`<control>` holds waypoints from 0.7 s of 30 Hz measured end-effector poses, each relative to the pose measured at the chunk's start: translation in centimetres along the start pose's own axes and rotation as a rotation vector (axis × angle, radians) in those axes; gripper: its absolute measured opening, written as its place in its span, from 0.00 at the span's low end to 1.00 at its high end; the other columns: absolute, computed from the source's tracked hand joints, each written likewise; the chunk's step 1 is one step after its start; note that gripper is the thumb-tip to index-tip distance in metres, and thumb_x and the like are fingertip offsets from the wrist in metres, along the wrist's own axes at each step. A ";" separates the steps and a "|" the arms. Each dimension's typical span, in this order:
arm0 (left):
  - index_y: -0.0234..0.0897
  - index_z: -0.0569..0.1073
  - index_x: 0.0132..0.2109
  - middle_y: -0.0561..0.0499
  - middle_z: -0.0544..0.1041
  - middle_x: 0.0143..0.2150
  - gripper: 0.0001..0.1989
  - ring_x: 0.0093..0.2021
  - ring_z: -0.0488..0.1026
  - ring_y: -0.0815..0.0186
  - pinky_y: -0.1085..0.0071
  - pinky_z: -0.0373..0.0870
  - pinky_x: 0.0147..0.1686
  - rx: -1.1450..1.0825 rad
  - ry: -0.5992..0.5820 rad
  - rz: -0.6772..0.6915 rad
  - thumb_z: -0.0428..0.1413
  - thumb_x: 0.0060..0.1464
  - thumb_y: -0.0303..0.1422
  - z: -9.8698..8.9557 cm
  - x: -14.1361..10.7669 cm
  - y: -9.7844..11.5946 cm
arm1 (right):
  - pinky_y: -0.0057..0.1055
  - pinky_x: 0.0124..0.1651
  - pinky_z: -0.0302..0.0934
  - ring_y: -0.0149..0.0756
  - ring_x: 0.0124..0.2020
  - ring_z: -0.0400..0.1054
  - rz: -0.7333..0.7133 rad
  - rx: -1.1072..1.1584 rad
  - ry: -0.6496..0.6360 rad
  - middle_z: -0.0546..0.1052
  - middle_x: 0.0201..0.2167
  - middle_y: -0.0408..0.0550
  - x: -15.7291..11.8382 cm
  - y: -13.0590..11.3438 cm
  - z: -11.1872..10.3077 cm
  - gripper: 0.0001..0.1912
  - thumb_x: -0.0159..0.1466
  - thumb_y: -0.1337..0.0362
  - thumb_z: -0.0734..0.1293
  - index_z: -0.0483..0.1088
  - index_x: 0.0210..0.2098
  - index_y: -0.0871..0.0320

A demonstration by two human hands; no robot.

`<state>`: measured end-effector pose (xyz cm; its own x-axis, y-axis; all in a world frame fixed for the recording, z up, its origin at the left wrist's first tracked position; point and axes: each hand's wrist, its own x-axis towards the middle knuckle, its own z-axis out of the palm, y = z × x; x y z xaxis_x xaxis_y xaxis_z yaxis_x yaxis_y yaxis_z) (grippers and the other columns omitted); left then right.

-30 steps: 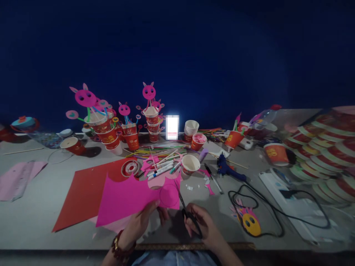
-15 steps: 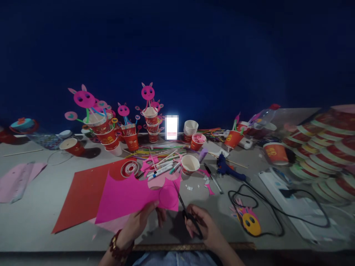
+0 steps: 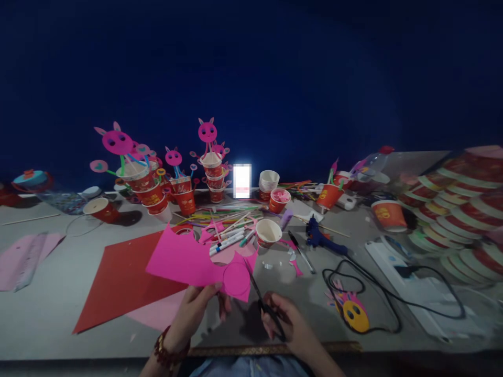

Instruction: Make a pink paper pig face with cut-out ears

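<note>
Left hand (image 3: 196, 306): fingers pinched the pink sheet (image 3: 181, 259) at its near edge, close to a drawn circle (image 3: 236, 278). Right hand (image 3: 286, 318): fingers gripped the handles of the scissors (image 3: 269, 310); the blades met the pink sheet just right of the circle. The pink sheet, taken as landmark, was held tilted over the desk (image 3: 39, 324). Partly under it lay a red sheet (image 3: 113, 283). Beyond it were markers (image 3: 228, 243) and, at its far right, an open paper cup (image 3: 269, 232). Well to its right lay a blue glue gun (image 3: 325, 242).
</note>
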<state>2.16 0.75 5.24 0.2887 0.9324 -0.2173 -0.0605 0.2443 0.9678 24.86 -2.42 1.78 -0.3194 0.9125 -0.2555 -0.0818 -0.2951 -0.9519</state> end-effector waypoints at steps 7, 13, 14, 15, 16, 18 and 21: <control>0.35 0.76 0.20 0.49 0.73 0.16 0.28 0.19 0.70 0.66 0.72 0.66 0.27 0.089 -0.021 0.039 0.50 0.61 0.46 -0.2 0.0 -0.3 | 0.23 0.23 0.56 0.26 0.19 0.57 0.043 0.039 -0.016 0.64 0.19 0.35 -0.3 -0.5 0.3 0.31 0.50 0.34 0.72 0.62 0.26 0.56; 0.35 0.75 0.20 0.50 0.73 0.16 0.27 0.17 0.67 0.68 0.72 0.65 0.26 0.093 -0.059 0.051 0.49 0.62 0.43 -0.7 0.0 -0.3 | 0.24 0.23 0.55 0.26 0.18 0.58 0.057 0.012 -0.024 0.64 0.18 0.36 -0.2 -1.3 0.3 0.32 0.49 0.33 0.71 0.62 0.26 0.56; 0.35 0.75 0.20 0.50 0.72 0.16 0.27 0.17 0.67 0.68 0.72 0.65 0.27 0.102 -0.062 0.050 0.48 0.63 0.42 -0.7 0.0 -0.3 | 0.24 0.23 0.55 0.26 0.18 0.57 0.060 0.013 -0.020 0.64 0.18 0.36 -0.2 -1.2 0.3 0.32 0.49 0.33 0.71 0.62 0.26 0.56; 0.35 0.75 0.19 0.51 0.71 0.15 0.27 0.17 0.68 0.68 0.72 0.65 0.28 0.113 -0.061 0.045 0.48 0.63 0.42 -0.8 0.0 -0.2 | 0.24 0.23 0.55 0.26 0.18 0.57 0.062 0.018 -0.015 0.64 0.17 0.35 -0.2 -1.2 0.4 0.32 0.49 0.33 0.71 0.62 0.26 0.56; 0.36 0.75 0.19 0.51 0.70 0.14 0.27 0.18 0.68 0.68 0.72 0.65 0.29 0.124 -0.058 0.037 0.48 0.63 0.41 -0.8 0.0 -0.2 | 0.24 0.23 0.55 0.25 0.18 0.57 0.061 0.022 -0.011 0.64 0.17 0.36 -0.2 -1.1 0.4 0.33 0.49 0.33 0.71 0.62 0.25 0.56; 0.36 0.74 0.18 0.52 0.69 0.14 0.28 0.17 0.67 0.68 0.72 0.65 0.29 0.130 -0.045 0.021 0.47 0.63 0.41 -0.8 0.0 -0.1 | 0.23 0.22 0.54 0.25 0.18 0.56 0.047 0.024 -0.005 0.63 0.17 0.35 -0.2 -0.8 0.4 0.33 0.49 0.32 0.71 0.62 0.25 0.56; 0.36 0.74 0.18 0.52 0.68 0.13 0.28 0.16 0.65 0.68 0.72 0.64 0.27 0.115 -0.034 0.004 0.47 0.63 0.42 -0.7 0.0 0.1 | 0.23 0.22 0.55 0.25 0.18 0.56 0.033 0.007 -0.013 0.63 0.17 0.35 -0.2 -0.6 0.4 0.32 0.50 0.32 0.71 0.62 0.26 0.56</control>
<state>1.44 0.99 5.27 0.3208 0.9234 -0.2107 0.0481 0.2063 0.9773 24.62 -2.57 2.44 -0.3341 0.8987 -0.2843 -0.0772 -0.3267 -0.9420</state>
